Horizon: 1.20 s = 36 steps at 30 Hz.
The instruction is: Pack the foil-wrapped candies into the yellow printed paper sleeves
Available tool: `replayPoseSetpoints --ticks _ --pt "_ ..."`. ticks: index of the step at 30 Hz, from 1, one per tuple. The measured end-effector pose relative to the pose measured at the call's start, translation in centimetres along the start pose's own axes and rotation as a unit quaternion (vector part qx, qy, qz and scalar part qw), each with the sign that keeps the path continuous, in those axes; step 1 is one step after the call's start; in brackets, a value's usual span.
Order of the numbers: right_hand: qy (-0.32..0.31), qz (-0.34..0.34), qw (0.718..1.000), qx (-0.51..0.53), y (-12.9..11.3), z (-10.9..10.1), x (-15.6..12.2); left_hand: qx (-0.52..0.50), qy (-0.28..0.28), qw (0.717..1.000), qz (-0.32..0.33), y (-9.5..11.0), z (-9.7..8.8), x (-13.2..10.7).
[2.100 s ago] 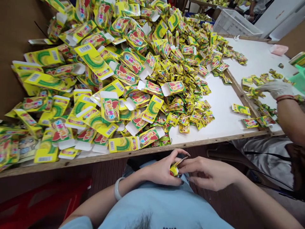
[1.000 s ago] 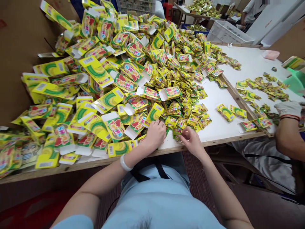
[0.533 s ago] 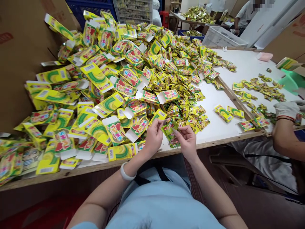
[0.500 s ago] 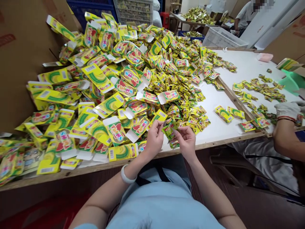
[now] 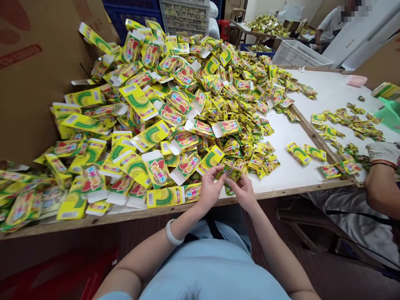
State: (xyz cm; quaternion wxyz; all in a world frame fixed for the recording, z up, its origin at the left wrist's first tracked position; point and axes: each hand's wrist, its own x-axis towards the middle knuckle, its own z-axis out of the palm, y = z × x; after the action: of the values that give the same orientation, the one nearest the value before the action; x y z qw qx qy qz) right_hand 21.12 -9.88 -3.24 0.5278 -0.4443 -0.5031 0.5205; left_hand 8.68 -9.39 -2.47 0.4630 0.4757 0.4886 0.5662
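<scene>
Close to the table's front edge, my left hand (image 5: 211, 186) and my right hand (image 5: 243, 188) meet, thumbs and fingers pinched together. Between them is a small green-and-yellow wrapped sachet (image 5: 235, 175), mostly covered by my fingers. Just beyond my hands lies a heap of similar small sachets (image 5: 264, 160). A yellow box (image 5: 211, 159) with a barcode rests behind my left hand. Beside that wrist, another yellow box (image 5: 165, 197) lies flat along the edge. Many more printed boxes, several with white flaps open, are piled up to the left.
A large brown carton (image 5: 28, 83) stands at the left. A wooden strip (image 5: 312, 131) divides the white tabletop. To the right, a co-worker's gloved hand (image 5: 383, 153) is near more sachets. Crates (image 5: 184, 18) stand behind the pile, and a red stool (image 5: 62, 266) is below.
My hands have come closer together, and the sachet, plainly visible between them before, is now largely hidden by my fingers. The whole view has shifted slightly.
</scene>
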Motion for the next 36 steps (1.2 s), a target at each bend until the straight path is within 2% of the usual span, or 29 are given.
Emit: replayPoseSetpoints --ticks 2,4,6,9,11,13,15,17,18,20,22,23,25,26,27,28,29,31,33,34,36 --pt "0.007 0.012 1.000 0.011 0.1 -0.4 -0.1 0.097 -0.017 0.993 0.062 -0.1 -0.3 0.0" --pt "0.052 0.005 0.999 -0.001 -0.1 -1.3 -0.1 0.233 -0.025 0.963 0.135 0.2 -0.9 0.7" --pt "0.084 -0.001 0.996 -0.013 -0.3 -2.6 0.1 0.383 -0.014 0.906 0.180 0.6 -1.5 1.8" --pt "0.088 0.010 0.996 -0.012 -0.4 -4.7 0.7 0.565 -0.025 0.808 0.164 0.9 -1.8 3.6" --pt "0.068 0.023 0.997 -0.003 -0.2 -5.7 1.1 0.616 -0.060 0.769 0.158 1.0 -1.9 4.4" --pt "0.031 0.041 0.998 0.024 -0.1 -6.1 1.3 0.609 -0.103 0.760 0.204 1.2 -2.1 4.6" --pt "-0.014 0.048 0.998 0.046 -0.2 -5.9 1.4 0.561 -0.166 0.762 0.277 1.5 -2.5 4.2" --pt "-0.033 0.012 0.999 0.006 -0.6 -5.5 1.1 0.495 -0.212 0.782 0.315 1.9 -3.0 3.5" --pt "-0.030 -0.028 0.998 -0.046 -0.9 -5.2 0.9 0.460 -0.207 0.806 0.309 2.1 -3.2 2.9" --pt "-0.015 -0.142 0.971 -0.190 -1.4 -5.0 0.1 0.365 -0.166 0.883 0.244 2.5 -3.4 1.6" --pt "-0.020 -0.279 0.903 -0.325 -1.8 -4.9 -1.0 0.191 -0.166 0.961 0.110 2.9 -3.3 0.3" --pt "-0.041 -0.345 0.859 -0.375 -1.9 -4.8 -1.5 0.097 -0.191 0.976 0.042 3.2 -3.0 -0.2" --pt "-0.112 -0.451 0.767 -0.442 -2.3 -4.5 -2.7 -0.059 -0.247 0.964 -0.079 3.5 -2.5 -1.0" --pt "-0.147 -0.487 0.729 -0.458 -2.6 -4.3 -3.3 -0.113 -0.253 0.952 -0.129 3.6 -2.2 -1.1" --pt "-0.170 -0.509 0.706 -0.462 -3.1 -4.1 -3.9 -0.152 -0.238 0.944 -0.169 3.6 -2.0 -1.1" --pt "-0.180 -0.514 0.704 -0.455 -3.7 -3.9 -4.4 -0.182 -0.209 0.939 -0.202 3.5 -1.8 -0.9" --pt "-0.174 -0.505 0.724 -0.436 -4.5 -3.9 -4.8 -0.214 -0.175 0.933 -0.229 3.3 -1.7 -0.8" --pt "-0.127 -0.445 0.805 -0.371 -6.1 -4.2 -5.3 -0.233 -0.130 0.934 -0.236 3.0 -1.7 -0.6" --pt "-0.059 -0.361 0.882 -0.297 -7.6 -4.7 -4.8 -0.201 -0.164 0.944 -0.204 2.9 -1.7 -0.8" --pt "-0.029 -0.328 0.907 -0.263 -8.2 -4.9 -4.3 -0.173 -0.203 0.945 -0.187 3.0 -1.7 -1.0" --pt "-0.015 -0.286 0.934 -0.215 -9.1 -5.0 -2.7 -0.116 -0.279 0.940 -0.161 3.6 -1.7 -1.6"
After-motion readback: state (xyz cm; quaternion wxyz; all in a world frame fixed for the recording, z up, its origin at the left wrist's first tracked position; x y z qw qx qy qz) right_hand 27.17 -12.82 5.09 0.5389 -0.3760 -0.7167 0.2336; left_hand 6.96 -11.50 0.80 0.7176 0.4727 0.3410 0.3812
